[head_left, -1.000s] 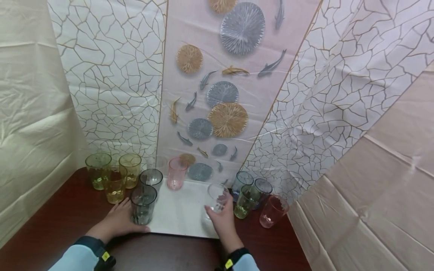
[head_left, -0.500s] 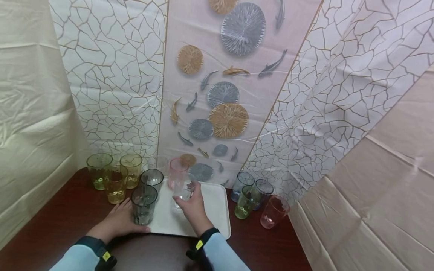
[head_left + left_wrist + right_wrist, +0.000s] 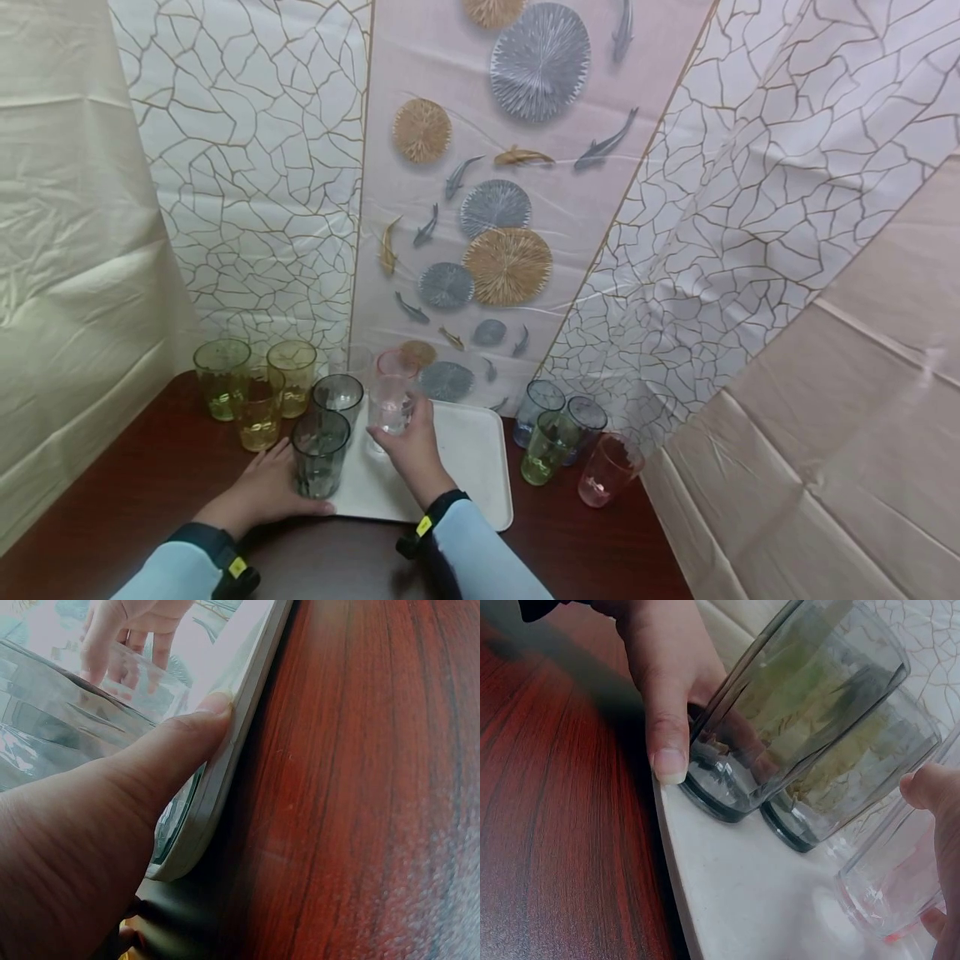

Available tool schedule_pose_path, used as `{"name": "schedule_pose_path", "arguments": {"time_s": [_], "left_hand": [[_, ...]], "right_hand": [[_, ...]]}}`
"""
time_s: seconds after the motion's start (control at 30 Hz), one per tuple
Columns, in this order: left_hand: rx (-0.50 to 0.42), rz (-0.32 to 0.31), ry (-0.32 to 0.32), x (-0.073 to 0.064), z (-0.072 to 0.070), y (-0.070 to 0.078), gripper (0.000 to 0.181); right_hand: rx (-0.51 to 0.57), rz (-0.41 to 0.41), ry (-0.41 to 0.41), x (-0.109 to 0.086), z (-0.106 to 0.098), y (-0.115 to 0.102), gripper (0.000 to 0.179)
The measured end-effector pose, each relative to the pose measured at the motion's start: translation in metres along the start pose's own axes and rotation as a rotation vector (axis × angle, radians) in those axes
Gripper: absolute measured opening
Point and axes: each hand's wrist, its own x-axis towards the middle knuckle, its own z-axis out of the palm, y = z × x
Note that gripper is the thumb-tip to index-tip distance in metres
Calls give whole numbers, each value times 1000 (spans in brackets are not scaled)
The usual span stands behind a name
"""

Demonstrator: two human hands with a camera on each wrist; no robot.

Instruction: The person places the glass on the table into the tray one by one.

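Note:
My right hand (image 3: 415, 450) grips a clear glass tumbler (image 3: 390, 407) upright over the white tray (image 3: 474, 458), thumb on its near side. In the right wrist view the clear tumbler (image 3: 885, 881) has its base close over the tray. Behind it, a pink tumbler (image 3: 396, 363) is partly hidden. Two smoky grey tumblers, a front one (image 3: 320, 462) and a back one (image 3: 341, 393), stand along the tray's left side. My left hand (image 3: 262, 492) rests at the tray's front left corner beside the front grey tumbler, thumb (image 3: 180, 742) straight along the rim and fingers extended.
Left of the tray stand a green tumbler (image 3: 221, 379), an amber tumbler (image 3: 258, 412) and a yellow tumbler (image 3: 294, 379). To its right are a blue tumbler (image 3: 536, 408), a green tumbler (image 3: 546, 454) and a red tumbler (image 3: 606, 475). Patterned cloth (image 3: 487, 125) hangs behind the dark table (image 3: 600, 558).
My right hand has carried the clear tumbler from the tray's right side leftward, to in front of the pink tumbler. The left hand has stayed at the tray corner.

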Motion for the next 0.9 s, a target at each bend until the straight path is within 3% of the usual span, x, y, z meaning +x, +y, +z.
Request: {"name": "schedule_pose_path", "arguments": {"time_s": [0.33,0.67,0.9], "left_hand": [[-14,20,6,-4,-1,2,136],[-8,3,-1,-4,-6,6,137],[-3,3,-3,-5,-8,5,137]], "right_hand": [[-41,61,-27,0,8,9,91],[-48,54,-35,0,10,12,89],[0,92,-33,-2,10,14,99]]}}
